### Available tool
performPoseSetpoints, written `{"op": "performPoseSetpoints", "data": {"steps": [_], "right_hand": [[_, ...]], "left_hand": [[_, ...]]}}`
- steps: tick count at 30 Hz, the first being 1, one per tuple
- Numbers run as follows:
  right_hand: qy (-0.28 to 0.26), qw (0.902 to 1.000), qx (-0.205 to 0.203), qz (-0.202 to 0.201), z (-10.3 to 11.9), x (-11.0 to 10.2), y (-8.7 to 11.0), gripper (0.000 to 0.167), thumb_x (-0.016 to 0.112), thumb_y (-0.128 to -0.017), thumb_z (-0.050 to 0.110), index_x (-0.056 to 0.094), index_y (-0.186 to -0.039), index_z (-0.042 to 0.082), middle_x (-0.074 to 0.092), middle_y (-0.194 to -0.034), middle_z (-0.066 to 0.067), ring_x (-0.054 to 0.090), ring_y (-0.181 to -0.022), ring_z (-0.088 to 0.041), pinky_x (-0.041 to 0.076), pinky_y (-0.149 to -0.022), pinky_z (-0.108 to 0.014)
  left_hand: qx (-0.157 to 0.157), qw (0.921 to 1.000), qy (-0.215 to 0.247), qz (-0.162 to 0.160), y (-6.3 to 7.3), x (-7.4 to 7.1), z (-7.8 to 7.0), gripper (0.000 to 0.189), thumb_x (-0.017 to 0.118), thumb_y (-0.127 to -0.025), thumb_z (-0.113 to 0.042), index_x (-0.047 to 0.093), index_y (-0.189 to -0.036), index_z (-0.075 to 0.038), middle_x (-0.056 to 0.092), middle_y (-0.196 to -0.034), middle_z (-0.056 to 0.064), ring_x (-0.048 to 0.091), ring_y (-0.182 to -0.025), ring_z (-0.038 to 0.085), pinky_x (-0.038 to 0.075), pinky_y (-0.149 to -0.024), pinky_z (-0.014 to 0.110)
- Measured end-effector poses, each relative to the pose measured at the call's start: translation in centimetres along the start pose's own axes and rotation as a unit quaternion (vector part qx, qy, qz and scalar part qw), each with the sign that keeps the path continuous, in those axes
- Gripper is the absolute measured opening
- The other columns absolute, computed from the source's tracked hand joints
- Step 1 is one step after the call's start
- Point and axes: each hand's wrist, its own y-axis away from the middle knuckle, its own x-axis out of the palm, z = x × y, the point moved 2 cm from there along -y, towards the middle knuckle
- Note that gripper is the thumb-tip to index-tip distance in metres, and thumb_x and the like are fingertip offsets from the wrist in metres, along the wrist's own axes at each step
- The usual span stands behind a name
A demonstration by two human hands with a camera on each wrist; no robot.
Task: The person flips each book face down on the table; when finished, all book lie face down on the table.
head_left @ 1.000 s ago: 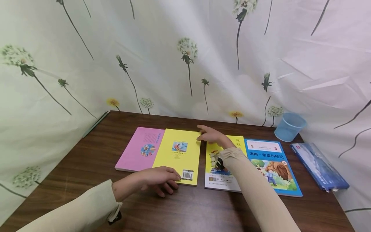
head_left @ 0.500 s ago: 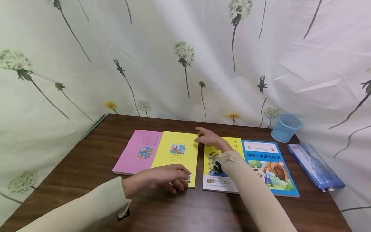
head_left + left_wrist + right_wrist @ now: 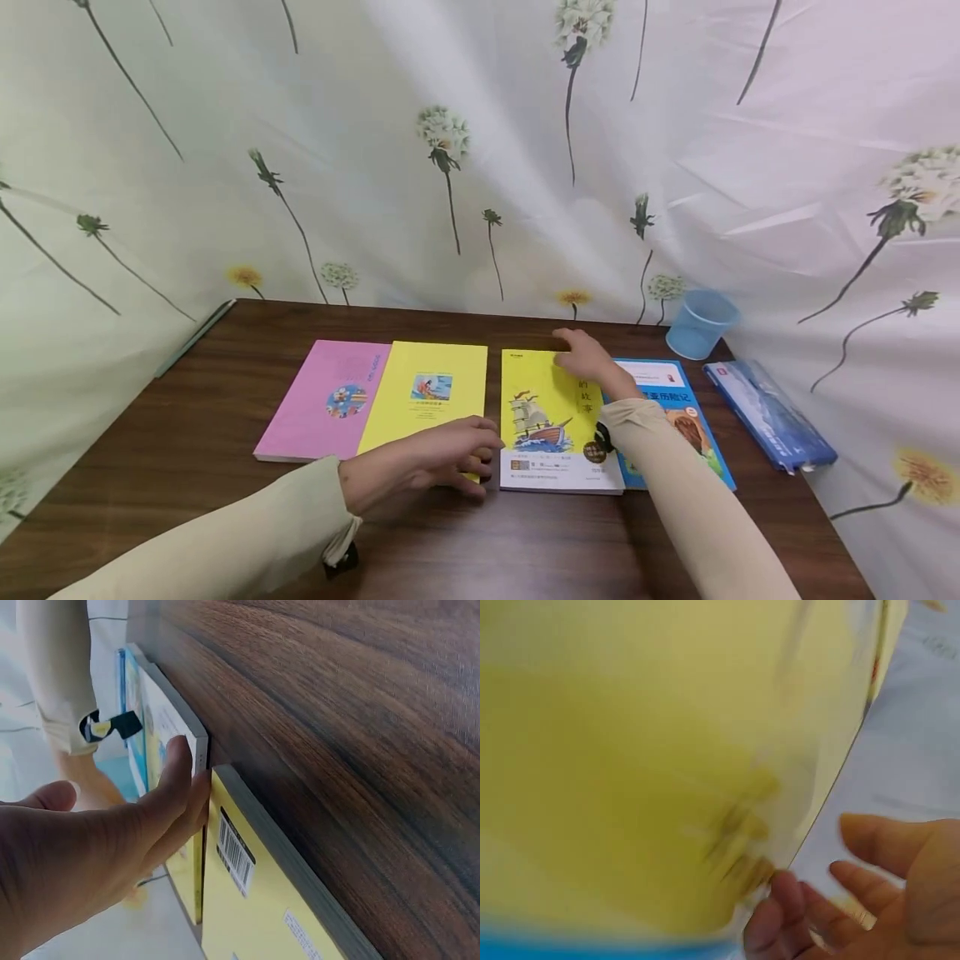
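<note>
Dandelion-printed white fabric [image 3: 360, 167] hangs behind a dark brown wood-grain table [image 3: 187, 450]. Fingers loose, the left hand [image 3: 442, 454] is at the gap between a yellow book [image 3: 457, 360] and a yellow-and-white ship-cover book [image 3: 540, 429]; the right hand [image 3: 588, 360], fingers relaxed, is at the latter's far corner.

On my table [image 3: 480, 554], left to right: first book [image 3: 318, 408], second book [image 3: 431, 387], third book [image 3: 536, 437], fourth book [image 3: 701, 437], flat pack [image 3: 772, 417]. A narrow gap separates second from third. The bin [image 3: 701, 325] stands behind the pack, at the rear right. My left hand [image 3: 438, 454] is located over the second book's near right corner; my right hand [image 3: 592, 362], at the third book's far right corner.
</note>
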Motion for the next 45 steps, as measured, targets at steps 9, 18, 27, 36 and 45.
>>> {"op": "performPoseSetpoints", "data": {"steps": [9, 18, 27, 36, 45], "right_hand": [[0.069, 0.9934, 0.09, 0.018, -3.3, -1.0, 0.6, 0.061, 0.054, -0.1, 0.024, 0.034, -0.156, 0.013, 0.041, -0.156, -0.02, 0.048, -0.129, -0.039, 0.039, -0.112, -0.058], [0.056, 0.9956, 0.072, 0.02, -3.0, -1.2, 1.1, 0.06, 0.055, -0.1, 0.016, 0.034, -0.156, 0.014, 0.042, -0.154, -0.021, 0.052, -0.118, -0.038, 0.043, -0.105, -0.054], [0.066, 0.996, 0.055, 0.022, -2.6, -1.2, 1.2, 0.062, 0.054, -0.098, 0.012, 0.033, -0.156, 0.01, 0.04, -0.155, -0.024, 0.051, -0.123, -0.04, 0.043, -0.105, -0.055], [0.057, 0.9966, 0.056, 0.021, -3.2, -1.7, 0.6, 0.066, 0.057, -0.097, 0.014, 0.031, -0.157, 0.009, 0.04, -0.155, -0.025, 0.05, -0.126, -0.042, 0.029, -0.115, -0.065], [0.044, 0.997, 0.054, 0.033, -3.3, -2.0, 0.6, 0.067, 0.06, -0.097, 0.014, 0.03, -0.157, 0.008, 0.04, -0.154, -0.026, 0.052, -0.117, -0.039, 0.04, -0.105, -0.057]], "left_hand": [[-0.007, 0.9994, 0.027, 0.022, 0.4, 0.1, 0.3, 0.066, 0.058, -0.098, -0.022, 0.028, -0.153, -0.001, 0.049, -0.137, 0.03, 0.061, -0.114, 0.04, 0.058, -0.089, 0.052], [-0.013, 0.9972, 0.06, 0.043, 0.7, 1.2, 0.5, 0.062, 0.056, -0.099, -0.02, 0.029, -0.151, 0.0, 0.047, -0.138, 0.031, 0.058, -0.118, 0.04, 0.056, -0.091, 0.056], [-0.037, 0.9946, 0.094, 0.025, 0.9, 1.5, 0.7, 0.057, 0.055, -0.095, -0.021, 0.038, -0.143, 0.005, 0.044, -0.139, 0.035, 0.056, -0.119, 0.045, 0.057, -0.087, 0.058], [-0.048, 0.986, 0.159, -0.006, 0.9, 2.1, 0.7, 0.053, 0.053, -0.095, -0.019, 0.039, -0.14, 0.006, 0.041, -0.138, 0.038, 0.057, -0.119, 0.046, 0.057, -0.089, 0.055], [-0.047, 0.9843, 0.168, -0.026, 0.6, 2.7, 1.1, 0.049, 0.053, -0.095, -0.019, 0.039, -0.134, 0.007, 0.049, -0.13, 0.032, 0.066, -0.108, 0.037, 0.059, -0.087, 0.045]]}}
